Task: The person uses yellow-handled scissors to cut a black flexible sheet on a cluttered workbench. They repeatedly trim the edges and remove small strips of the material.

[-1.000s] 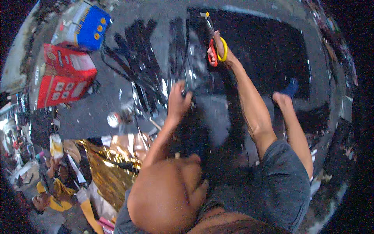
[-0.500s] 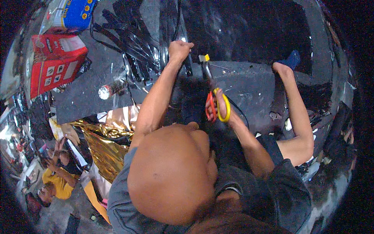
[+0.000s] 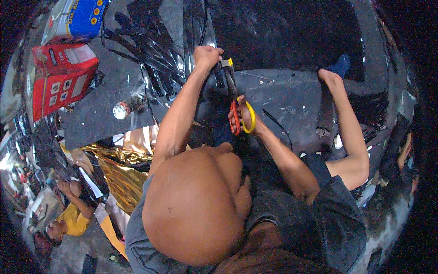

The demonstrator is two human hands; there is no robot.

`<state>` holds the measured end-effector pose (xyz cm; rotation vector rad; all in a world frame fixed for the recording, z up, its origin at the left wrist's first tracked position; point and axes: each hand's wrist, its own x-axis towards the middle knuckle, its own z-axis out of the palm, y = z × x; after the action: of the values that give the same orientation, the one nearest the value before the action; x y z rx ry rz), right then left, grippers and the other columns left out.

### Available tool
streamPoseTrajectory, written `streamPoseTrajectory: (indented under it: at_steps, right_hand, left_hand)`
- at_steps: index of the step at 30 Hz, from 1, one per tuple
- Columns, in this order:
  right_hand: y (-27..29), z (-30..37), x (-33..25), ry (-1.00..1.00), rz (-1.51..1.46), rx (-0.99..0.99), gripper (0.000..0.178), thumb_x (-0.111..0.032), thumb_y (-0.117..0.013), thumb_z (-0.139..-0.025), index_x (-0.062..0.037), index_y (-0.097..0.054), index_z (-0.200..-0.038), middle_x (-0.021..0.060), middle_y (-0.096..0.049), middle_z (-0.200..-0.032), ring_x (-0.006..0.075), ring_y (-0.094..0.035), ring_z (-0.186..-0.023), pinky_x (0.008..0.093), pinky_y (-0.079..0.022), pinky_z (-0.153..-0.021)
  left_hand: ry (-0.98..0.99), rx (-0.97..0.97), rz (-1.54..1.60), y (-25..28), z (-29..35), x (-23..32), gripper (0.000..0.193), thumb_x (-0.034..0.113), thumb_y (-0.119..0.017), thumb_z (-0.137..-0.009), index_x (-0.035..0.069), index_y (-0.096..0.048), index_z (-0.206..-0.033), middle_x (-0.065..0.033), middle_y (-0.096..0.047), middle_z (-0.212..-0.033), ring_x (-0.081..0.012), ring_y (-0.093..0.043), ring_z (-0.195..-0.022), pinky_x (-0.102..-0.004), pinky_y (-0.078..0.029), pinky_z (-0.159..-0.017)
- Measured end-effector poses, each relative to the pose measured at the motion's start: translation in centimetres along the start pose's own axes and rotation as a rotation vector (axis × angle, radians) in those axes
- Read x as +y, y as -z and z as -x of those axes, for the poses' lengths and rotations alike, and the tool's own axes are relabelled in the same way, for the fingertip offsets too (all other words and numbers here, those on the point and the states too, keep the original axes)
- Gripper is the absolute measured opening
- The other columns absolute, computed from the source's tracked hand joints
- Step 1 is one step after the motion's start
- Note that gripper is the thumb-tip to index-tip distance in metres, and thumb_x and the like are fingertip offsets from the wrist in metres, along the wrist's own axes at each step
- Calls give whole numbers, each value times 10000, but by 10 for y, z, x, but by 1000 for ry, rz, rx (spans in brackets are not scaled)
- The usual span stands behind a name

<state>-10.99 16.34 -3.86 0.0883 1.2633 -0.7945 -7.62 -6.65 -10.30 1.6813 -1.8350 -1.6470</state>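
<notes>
Scissors (image 3: 232, 83) just beside left hand (image 3: 208, 58), near black plastic sheet (image 3: 283, 36)
Right hand (image 3: 242, 115) has its fingers clamped on the handles (image 3: 254, 119); left grip, I cannot tell. If either hand slips, the blades (image 3: 230, 75) could nick left fingers.

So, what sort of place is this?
Perhaps a makeshift workshop, though I can't be sure: black strips and gold foil lie about the floor, and the right hand holds scissors.

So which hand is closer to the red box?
Left. The left hand is right of the red box, beside the black strips; the right hand, holding scissors, is farther right and lower in the picture.
</notes>
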Motion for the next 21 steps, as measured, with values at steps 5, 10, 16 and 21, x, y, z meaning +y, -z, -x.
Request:
streamPoseTrajectory:
  at_steps: [5,10,16,21]
  right_hand:
    - [0,-4,-1,101,37,71,892,-872,-316,-622,-15,-536,-731,54,-478,-538,185,-516,-428,322,-457,-416]
    - [5,-14,-6,171,191,188,838,-829,-360,-666,-13,-543,-715,45,-476,-527,167,-506,-422,308,-446,-413]
    - [2,-16,-6,95,181,183,771,-776,-420,-712,-17,-550,-721,48,-487,-536,165,-509,-427,304,-443,-414]
    - [7,-24,-2,85,166,265,596,-630,-522,-789,-38,-587,-765,51,-531,-544,189,-536,-429,322,-443,-397]
  left_hand:
    - [-46,15,-34,2,4,4,215,232,-698,-696,23,-674,-649,-89,-648,-621,-170,-617,-611,-316,-465,-617]
    - [-76,21,-163,-5,16,0,345,338,-691,-713,1,-655,-648,-138,-631,-625,-221,-618,-615,-371,-464,-634]
    - [12,-229,199,-29,34,-40,361,346,-620,-821,21,-554,-680,-33,-544,-559,-122,-512,-524,-290,-395,-502]
    - [-188,-217,241,-27,39,-47,291,258,-563,-865,32,-543,-682,24,-476,-537,-79,-424,-504,-275,-329,-469]
